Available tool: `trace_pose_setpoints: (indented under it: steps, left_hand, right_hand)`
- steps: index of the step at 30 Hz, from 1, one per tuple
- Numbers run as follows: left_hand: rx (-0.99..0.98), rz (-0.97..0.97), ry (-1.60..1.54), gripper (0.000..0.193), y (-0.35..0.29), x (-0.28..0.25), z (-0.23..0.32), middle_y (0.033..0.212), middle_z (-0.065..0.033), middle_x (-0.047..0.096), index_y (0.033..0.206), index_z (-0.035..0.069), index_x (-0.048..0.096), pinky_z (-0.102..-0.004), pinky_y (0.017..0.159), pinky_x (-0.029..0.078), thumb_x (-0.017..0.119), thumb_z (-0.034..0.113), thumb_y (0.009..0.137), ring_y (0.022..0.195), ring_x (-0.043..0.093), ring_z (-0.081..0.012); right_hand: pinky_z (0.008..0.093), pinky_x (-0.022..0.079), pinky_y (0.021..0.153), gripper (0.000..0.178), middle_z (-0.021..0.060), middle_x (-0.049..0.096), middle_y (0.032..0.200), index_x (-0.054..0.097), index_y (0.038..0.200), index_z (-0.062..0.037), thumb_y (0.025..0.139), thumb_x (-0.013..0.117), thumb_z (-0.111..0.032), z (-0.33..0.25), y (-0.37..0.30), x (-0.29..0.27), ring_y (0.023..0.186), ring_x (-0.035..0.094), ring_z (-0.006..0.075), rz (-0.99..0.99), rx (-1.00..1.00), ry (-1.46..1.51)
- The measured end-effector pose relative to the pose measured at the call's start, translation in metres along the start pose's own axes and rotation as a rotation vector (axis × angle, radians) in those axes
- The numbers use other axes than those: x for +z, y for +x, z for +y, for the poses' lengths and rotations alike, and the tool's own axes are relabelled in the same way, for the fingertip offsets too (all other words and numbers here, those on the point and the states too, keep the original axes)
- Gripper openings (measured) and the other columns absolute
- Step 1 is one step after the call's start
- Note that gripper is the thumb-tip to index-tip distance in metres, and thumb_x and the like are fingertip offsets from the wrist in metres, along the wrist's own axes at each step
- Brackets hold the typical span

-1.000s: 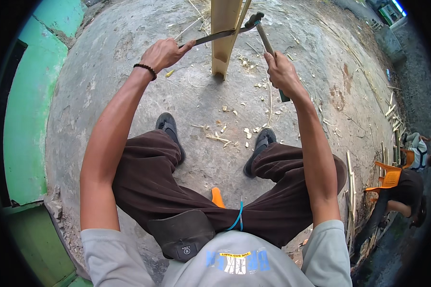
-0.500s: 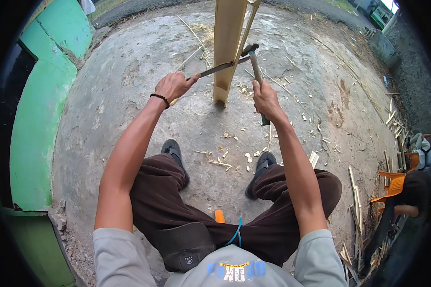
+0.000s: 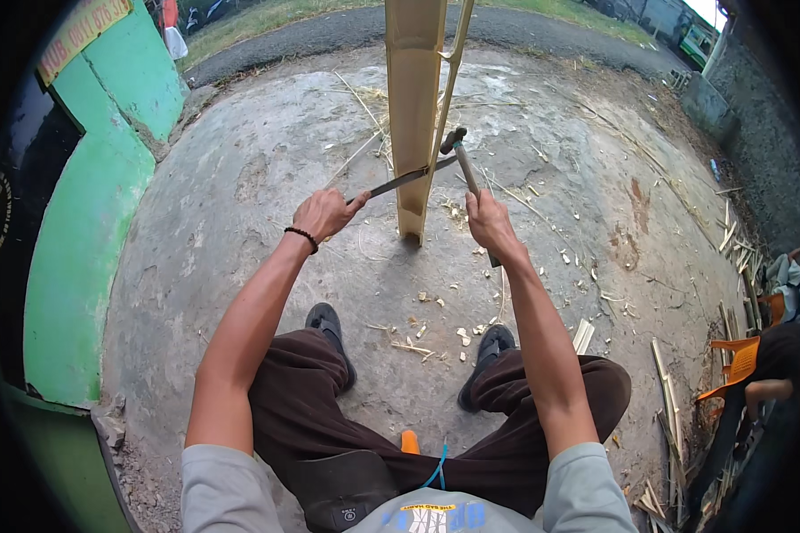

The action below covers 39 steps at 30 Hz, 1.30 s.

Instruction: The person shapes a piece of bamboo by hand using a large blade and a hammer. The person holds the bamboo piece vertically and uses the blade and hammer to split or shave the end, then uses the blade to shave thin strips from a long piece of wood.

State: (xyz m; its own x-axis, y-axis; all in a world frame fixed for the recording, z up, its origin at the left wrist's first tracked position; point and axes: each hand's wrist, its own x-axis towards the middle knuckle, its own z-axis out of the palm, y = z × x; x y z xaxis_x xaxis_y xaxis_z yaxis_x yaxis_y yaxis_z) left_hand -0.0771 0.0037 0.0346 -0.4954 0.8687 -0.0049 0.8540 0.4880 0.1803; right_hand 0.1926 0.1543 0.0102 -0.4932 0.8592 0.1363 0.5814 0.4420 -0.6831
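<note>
A split bamboo pole stands upright in front of me, its foot on the concrete and its hollow side toward me. My left hand is closed round the handle of a long knife. The blade lies across the pole and into its right side, where a thin strip is parted from the pole above. In my right hand is a hammer, gripped by its handle. Its dark head is just by the blade's tip, right of the pole; I cannot tell whether they touch.
Pale chips and thin slivers litter the concrete floor. At the left stands a green wall. Bamboo strips, an orange plastic chair and part of another person's arm are at the right. My feet stand apart.
The view has tilted up, so the whole scene sits lower. The hammer's head has moved slightly left against the pole. Both hands keep their holds, and the blade stays across the bamboo.
</note>
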Motion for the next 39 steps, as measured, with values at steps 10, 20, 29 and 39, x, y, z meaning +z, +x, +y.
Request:
trace_pose_setpoints:
  steps: [10, 20, 29, 39]
  left_hand:
    - [0.007, 0.015, -0.034, 0.096, 0.003, 0.006, -0.003, 0.074, -0.0326, 0.065, 0.066, -0.010, 0.064, -0.0519, 0.070, 0.053, 0.038, 0.079, 0.090, 0.078, 0.068, -0.0454]
    - [0.004, 0.060, -0.036, 0.093, -0.002, 0.012, -0.015, 0.074, -0.0293, 0.067, 0.065, -0.007, 0.065, -0.0517, 0.070, 0.054, 0.040, 0.079, 0.090, 0.077, 0.068, -0.0450]
    - [0.003, 0.146, -0.029, 0.088, -0.007, 0.002, -0.012, 0.078, -0.0276, 0.069, 0.070, -0.004, 0.070, -0.0509, 0.070, 0.055, 0.042, 0.077, 0.089, 0.077, 0.069, -0.0439]
    - [-0.034, 0.041, -0.097, 0.087, -0.005, 0.012, -0.022, 0.082, -0.0268, 0.070, 0.077, -0.003, 0.072, -0.0522, 0.074, 0.056, 0.045, 0.078, 0.087, 0.085, 0.069, -0.0449]
  right_hand:
    - [0.0588, 0.043, 0.059, 0.032, 0.0294, 0.063, 0.074, 0.046, 0.107, -0.0039, 0.107, 0.041, -0.036, 0.000, -0.011, 0.008, 0.069, 0.061, 0.0525, 0.049, -0.067, -0.033]
    - [0.0457, 0.039, 0.051, 0.030, 0.0141, 0.049, 0.059, 0.048, 0.114, -0.0067, 0.108, 0.041, -0.036, -0.018, 0.010, -0.025, 0.049, 0.049, 0.0271, 0.265, -0.230, 0.364]
    - [0.0560, 0.045, 0.071, 0.033, 0.0306, 0.063, 0.086, 0.049, 0.114, -0.0040, 0.106, 0.042, -0.036, 0.010, 0.001, 0.020, 0.084, 0.060, 0.0529, -0.025, -0.100, 0.003]
    - [0.0489, 0.044, 0.056, 0.034, 0.0169, 0.055, 0.066, 0.047, 0.107, -0.0042, 0.108, 0.040, -0.037, 0.005, -0.017, 0.038, 0.057, 0.054, 0.0346, 0.173, -0.147, 0.028]
